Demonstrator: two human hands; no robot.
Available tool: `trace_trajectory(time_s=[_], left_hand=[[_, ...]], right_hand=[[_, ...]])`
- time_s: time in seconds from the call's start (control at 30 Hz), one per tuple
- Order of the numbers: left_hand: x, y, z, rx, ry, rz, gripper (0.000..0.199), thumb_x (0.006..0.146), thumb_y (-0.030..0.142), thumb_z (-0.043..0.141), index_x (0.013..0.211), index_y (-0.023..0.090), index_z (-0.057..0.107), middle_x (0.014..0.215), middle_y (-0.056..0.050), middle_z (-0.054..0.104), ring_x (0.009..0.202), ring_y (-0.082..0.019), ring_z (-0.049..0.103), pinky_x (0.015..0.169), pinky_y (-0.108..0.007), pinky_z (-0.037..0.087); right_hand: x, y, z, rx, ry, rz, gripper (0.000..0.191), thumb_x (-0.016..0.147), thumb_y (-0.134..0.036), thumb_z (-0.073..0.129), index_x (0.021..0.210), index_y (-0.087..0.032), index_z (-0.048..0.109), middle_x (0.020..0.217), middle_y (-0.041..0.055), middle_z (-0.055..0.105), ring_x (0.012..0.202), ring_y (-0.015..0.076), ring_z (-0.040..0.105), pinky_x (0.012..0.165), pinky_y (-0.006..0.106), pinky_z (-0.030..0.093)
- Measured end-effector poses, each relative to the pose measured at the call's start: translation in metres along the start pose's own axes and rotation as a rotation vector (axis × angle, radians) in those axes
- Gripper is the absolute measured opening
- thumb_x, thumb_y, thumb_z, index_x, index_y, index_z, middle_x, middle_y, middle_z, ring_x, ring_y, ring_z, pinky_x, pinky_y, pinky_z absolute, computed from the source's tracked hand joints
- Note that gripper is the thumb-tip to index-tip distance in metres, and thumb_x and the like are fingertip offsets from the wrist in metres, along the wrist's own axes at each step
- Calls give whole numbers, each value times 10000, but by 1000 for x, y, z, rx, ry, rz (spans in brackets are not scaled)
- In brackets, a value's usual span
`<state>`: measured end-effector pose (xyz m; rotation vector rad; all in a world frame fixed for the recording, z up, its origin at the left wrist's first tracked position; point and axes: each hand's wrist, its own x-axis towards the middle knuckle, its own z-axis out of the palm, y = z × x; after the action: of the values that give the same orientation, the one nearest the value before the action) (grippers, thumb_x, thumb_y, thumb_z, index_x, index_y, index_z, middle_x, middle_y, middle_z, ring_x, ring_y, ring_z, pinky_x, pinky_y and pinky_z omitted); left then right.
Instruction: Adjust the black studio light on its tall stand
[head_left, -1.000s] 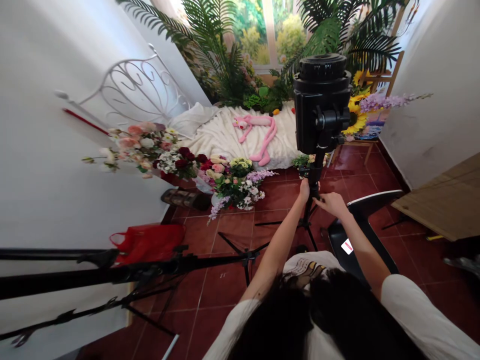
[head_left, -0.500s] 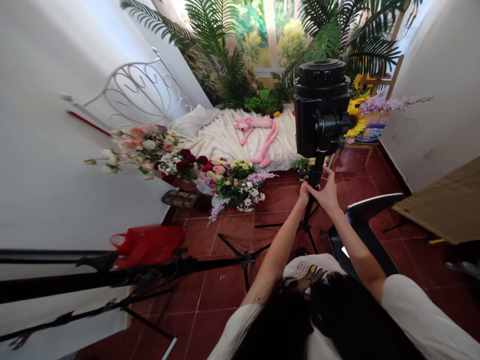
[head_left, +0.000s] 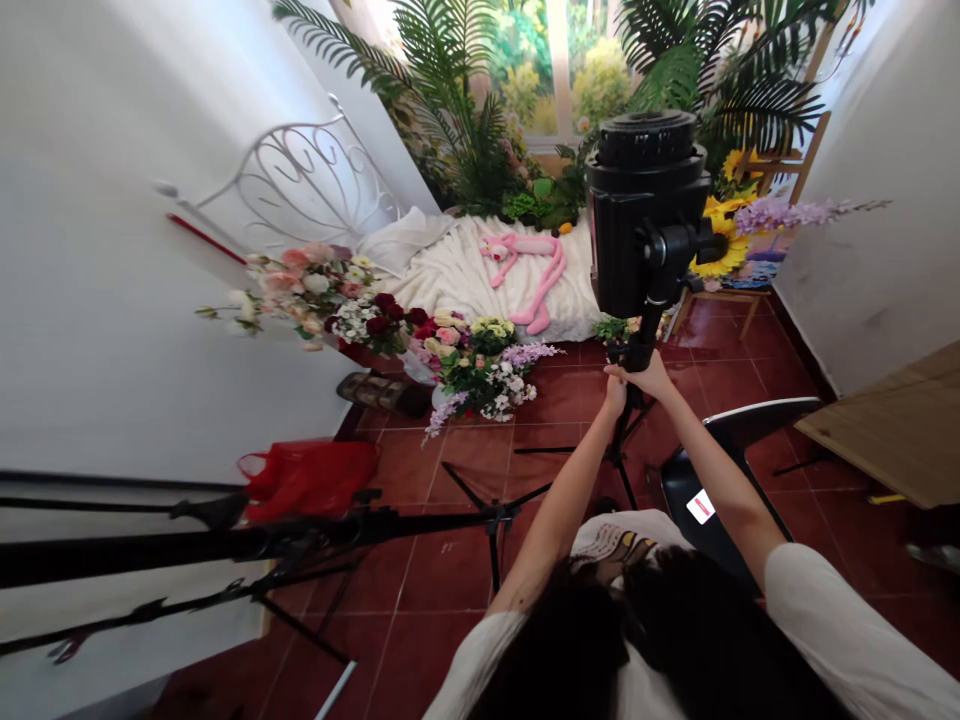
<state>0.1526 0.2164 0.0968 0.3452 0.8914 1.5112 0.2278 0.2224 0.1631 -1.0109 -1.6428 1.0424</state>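
Note:
A large black studio light (head_left: 646, 225) stands upright in front of me on a black stand (head_left: 621, 430). My left hand (head_left: 616, 390) is closed round the stand's pole just under the light. Against the same pole, a little higher and to the right, my right hand (head_left: 649, 379) is wrapped, its fingers partly hidden behind the pole. The two hands touch or nearly touch each other.
A second black stand (head_left: 420, 522) stretches across the lower left, near a red bag (head_left: 311, 480). Flower bouquets (head_left: 480, 365) stand before a bed with a pink plush toy (head_left: 551, 290). A black chair (head_left: 679, 485) is beside my right arm; a brown board (head_left: 889, 430) leans at right.
My right hand has moved down and closed more round the pole, beside my left hand. The view has shifted slightly, and a white card on the chair shows more fully.

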Motion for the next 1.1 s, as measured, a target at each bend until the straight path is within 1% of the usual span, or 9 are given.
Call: trace_trajectory(time_s=[0.07, 0.17, 0.33, 0.43, 0.53, 0.67, 0.83, 0.97, 1.1], left_hand=[[-3, 3, 2, 43, 28, -22, 350, 949, 247, 562, 611, 163, 522, 505, 22, 490, 529, -104, 469, 602, -229, 456], [-9, 9, 8, 82, -10, -106, 431, 1007, 284, 420, 609, 161, 531, 476, -6, 495, 478, -117, 470, 537, -249, 437], [-15, 15, 12, 122, -65, -99, 489, 1005, 409, 382, 637, 151, 574, 469, -14, 545, 480, -134, 558, 502, -236, 446], [-16, 15, 11, 181, -187, -89, 566, 988, 516, 355, 612, 155, 574, 448, -18, 553, 405, -122, 520, 443, -233, 409], [-19, 19, 15, 235, -294, -70, 646, 961, 625, 335, 602, 151, 587, 434, -30, 555, 385, -115, 513, 428, -225, 395], [-22, 36, 33, 234, -331, 22, 703, 939, 708, 300, 635, 152, 605, 438, -25, 562, 400, -112, 534, 450, -219, 418], [-22, 56, 49, 326, -448, 10, 786, 927, 758, 195, 531, 166, 529, 364, -21, 468, 321, -98, 433, 380, -235, 325], [-24, 56, 50, 363, -427, 33, 745, 975, 665, 171, 499, 178, 474, 347, -16, 423, 296, -75, 353, 356, -236, 251], [-25, 51, 49, 348, -397, 64, 697, 981, 643, 187, 515, 193, 444, 338, 2, 399, 293, -76, 343, 354, -231, 247]], right_hand=[[3, -6, -2, 13, -25, -26, 454, 529, -495, 906, 625, -224, 555, 609, 5, 602, 582, 189, 586, 611, 389, 568], [8, -15, -2, 23, 9, -73, 428, 540, -451, 908, 685, -216, 580, 661, 12, 627, 634, 197, 617, 647, 391, 583], [18, -33, 5, 9, 268, -129, 319, 649, -372, 827, 749, -216, 567, 721, 10, 630, 678, 185, 631, 683, 382, 591], [28, -50, 4, 12, 355, -166, 282, 686, -342, 787, 799, -215, 562, 742, 3, 617, 701, 179, 633, 692, 371, 592], [38, -70, -3, 24, 335, -178, 301, 691, -353, 787, 824, -211, 558, 722, 0, 595, 691, 177, 629, 659, 349, 593], [44, -93, -12, 12, 262, -197, 374, 658, -384, 824, 853, -205, 561, 745, 9, 605, 728, 188, 644, 666, 340, 597], [43, -104, -16, 12, 187, -187, 459, 610, -448, 864, 865, -204, 570, 777, 18, 643, 780, 212, 671, 723, 379, 611], [39, -105, -16, -13, 162, -148, 525, 581, -482, 886, 898, -201, 576, 797, 34, 664, 803, 227, 676, 748, 396, 611], [25, -110, -22, -55, 174, -131, 549, 624, -492, 868, 959, -208, 539, 874, 53, 678, 823, 211, 668, 767, 365, 597]])
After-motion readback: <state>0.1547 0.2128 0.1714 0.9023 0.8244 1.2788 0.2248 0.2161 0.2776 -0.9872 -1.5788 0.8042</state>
